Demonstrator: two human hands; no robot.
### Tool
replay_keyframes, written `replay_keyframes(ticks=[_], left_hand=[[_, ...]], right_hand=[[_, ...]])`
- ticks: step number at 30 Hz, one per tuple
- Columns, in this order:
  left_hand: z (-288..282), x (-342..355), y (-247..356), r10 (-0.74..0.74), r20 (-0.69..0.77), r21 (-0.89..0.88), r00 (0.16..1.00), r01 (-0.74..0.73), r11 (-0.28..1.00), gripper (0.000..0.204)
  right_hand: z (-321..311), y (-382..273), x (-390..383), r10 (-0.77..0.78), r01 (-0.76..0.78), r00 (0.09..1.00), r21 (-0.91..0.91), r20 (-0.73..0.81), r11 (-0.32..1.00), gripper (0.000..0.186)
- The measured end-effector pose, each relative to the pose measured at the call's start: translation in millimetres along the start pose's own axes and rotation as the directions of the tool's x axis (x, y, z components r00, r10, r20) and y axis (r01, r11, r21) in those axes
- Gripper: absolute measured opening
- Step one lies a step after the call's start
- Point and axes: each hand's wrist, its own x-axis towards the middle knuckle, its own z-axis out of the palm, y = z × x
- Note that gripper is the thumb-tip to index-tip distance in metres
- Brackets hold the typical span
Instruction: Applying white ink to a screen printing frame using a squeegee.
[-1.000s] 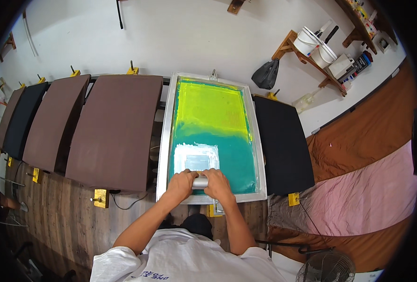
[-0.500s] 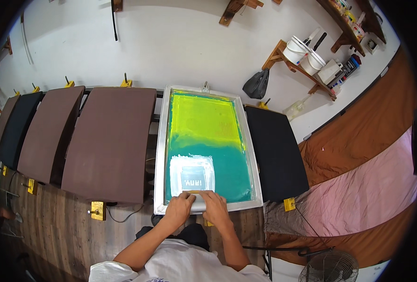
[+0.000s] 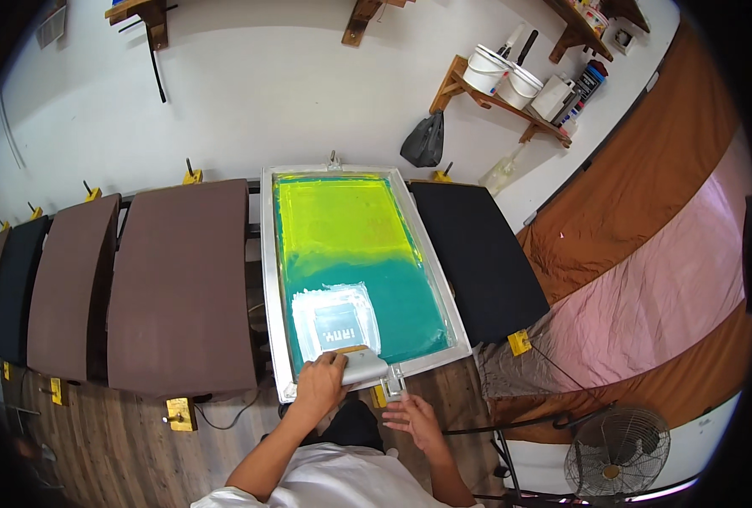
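Observation:
A screen-printing frame (image 3: 269, 279) with a pale metal rim lies in front of me. Its mesh is yellow-green (image 3: 338, 216) at the far end and teal (image 3: 406, 296) nearer me. White ink (image 3: 310, 315) surrounds a small lettered rectangle at the near left. Closed around the left end of a grey squeegee (image 3: 366, 367), my left hand (image 3: 321, 381) keeps it at the near end of the mesh. Just outside the near rim, my right hand (image 3: 416, 421) has its fingers apart, beside a metal clamp (image 3: 393, 385), and holds nothing.
Brown padded boards (image 3: 181, 288) line up to the left, and a black board (image 3: 482, 258) adjoins the frame on the right. White buckets (image 3: 486, 69) stand on a wall shelf above a dark bag (image 3: 423, 140). A fan (image 3: 617, 453) and brown-pink cloth (image 3: 630, 279) are at right.
My right hand has let go of the squeegee and moved down and right, next to the clamp. My left hand still grips the squeegee. The whole view has shifted.

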Motion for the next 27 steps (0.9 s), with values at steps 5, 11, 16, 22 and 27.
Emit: replay_keyframes(ticks=[5,11,16,22,27], left_hand=[[0,-2,1,0.037,-0.039,0.006,0.999,-0.036,0.999,0.046],[-1,2,-2,0.000,-0.010,-0.022,1.000,-0.001,1.000,0.044],[-2,2,-2,-0.011,-0.005,-0.041,1.000,0.011,0.999,0.044],[-2,1,-2,-0.008,-0.033,-0.060,0.999,0.006,0.998,0.042],[-7,-1,5,0.000,-0.046,-0.064,0.999,-0.003,0.998,0.043]], right_hand=[[-10,14,21,0.136,-0.179,0.978,0.300,0.159,0.937,0.039],[5,13,18,0.054,-0.059,0.996,0.079,0.067,0.995,0.045],[15,27,20,-0.028,0.029,0.999,0.059,-0.021,0.998,0.048],[9,28,24,-0.031,0.030,0.998,-0.013,-0.048,0.999,0.043],[12,20,20,-0.093,0.084,0.992,-0.103,-0.083,0.991,0.036]])
